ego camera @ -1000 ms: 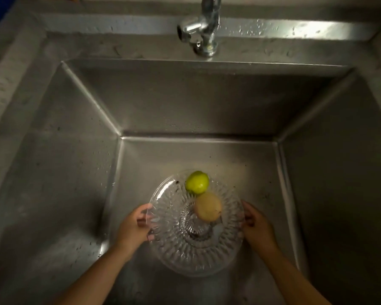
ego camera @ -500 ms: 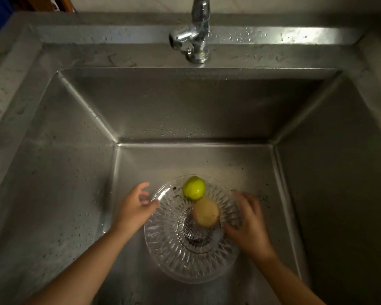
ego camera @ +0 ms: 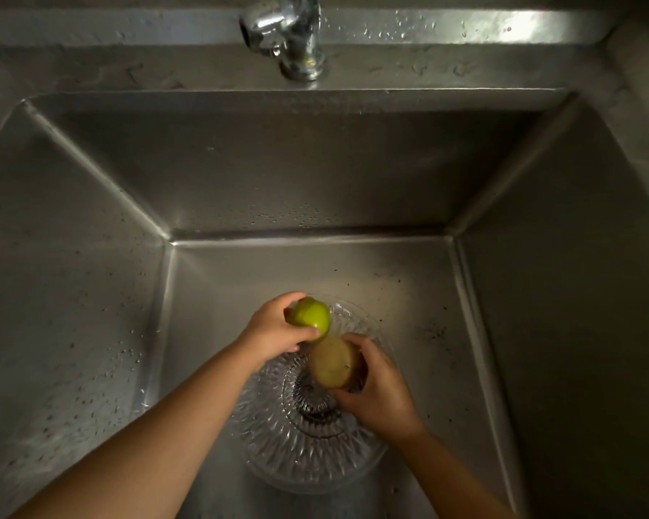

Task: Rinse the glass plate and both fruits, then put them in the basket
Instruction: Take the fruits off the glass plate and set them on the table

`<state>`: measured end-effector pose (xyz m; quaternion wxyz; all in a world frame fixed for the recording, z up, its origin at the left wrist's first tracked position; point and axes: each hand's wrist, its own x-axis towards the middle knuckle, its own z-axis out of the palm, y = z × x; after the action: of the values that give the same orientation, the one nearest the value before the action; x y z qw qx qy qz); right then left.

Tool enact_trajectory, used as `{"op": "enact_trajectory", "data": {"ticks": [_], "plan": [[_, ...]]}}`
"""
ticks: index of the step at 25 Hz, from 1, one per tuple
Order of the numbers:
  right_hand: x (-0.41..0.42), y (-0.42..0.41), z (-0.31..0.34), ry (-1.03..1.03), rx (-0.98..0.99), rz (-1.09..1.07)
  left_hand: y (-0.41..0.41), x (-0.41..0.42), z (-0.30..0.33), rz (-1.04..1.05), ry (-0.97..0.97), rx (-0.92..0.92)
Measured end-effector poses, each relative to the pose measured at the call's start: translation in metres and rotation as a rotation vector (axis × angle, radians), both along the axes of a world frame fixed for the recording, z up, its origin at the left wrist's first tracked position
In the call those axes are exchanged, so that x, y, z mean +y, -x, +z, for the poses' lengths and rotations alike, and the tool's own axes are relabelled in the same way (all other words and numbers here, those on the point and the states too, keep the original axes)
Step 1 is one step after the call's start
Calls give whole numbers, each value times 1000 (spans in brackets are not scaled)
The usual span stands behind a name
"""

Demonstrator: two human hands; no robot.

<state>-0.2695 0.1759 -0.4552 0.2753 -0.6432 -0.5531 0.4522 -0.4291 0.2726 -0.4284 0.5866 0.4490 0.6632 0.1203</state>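
A patterned glass plate (ego camera: 300, 458) lies on the floor of the steel sink, over the drain. My left hand (ego camera: 274, 331) is closed around a green fruit (ego camera: 311, 315) above the plate's far edge. My right hand (ego camera: 377, 391) grips a brown-yellow fruit (ego camera: 334, 363) just above the plate's middle. The two fruits sit close together, the green one farther from me. No basket is in view.
The deep steel sink (ego camera: 90, 294) has steep walls all round and dark specks on its floor. A chrome tap (ego camera: 293, 35) stands at the back rim, with no water running from it. Droplets dot the back ledge.
Both hands let go of the plate's rim and moved inward. The left hand took hold of the green fruit and the right hand took the brown-yellow fruit.
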Motion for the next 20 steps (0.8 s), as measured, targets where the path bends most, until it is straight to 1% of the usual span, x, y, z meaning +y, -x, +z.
{"op": "enact_trajectory", "data": {"ticks": [3,5,8,11,13,16,18,20], "plan": [[-3,-3,15,54,69,-60,9,-16,18,188,34,-153],[-3,-3,38,69,88,-83,17,-29,42,328,42,-268],[6,5,92,29,125,-126,30,-46,102,528,21,-415],[16,27,168,-9,209,-96,53,-62,179,577,-42,-471],[23,49,214,-44,241,-50,77,-70,233,546,-104,-443],[39,106,289,-94,279,60,135,-79,316,511,-242,-346],[52,155,334,-123,285,173,184,-89,363,539,-357,-253],[63,209,369,-157,292,321,236,-99,396,616,-453,-159]]}}
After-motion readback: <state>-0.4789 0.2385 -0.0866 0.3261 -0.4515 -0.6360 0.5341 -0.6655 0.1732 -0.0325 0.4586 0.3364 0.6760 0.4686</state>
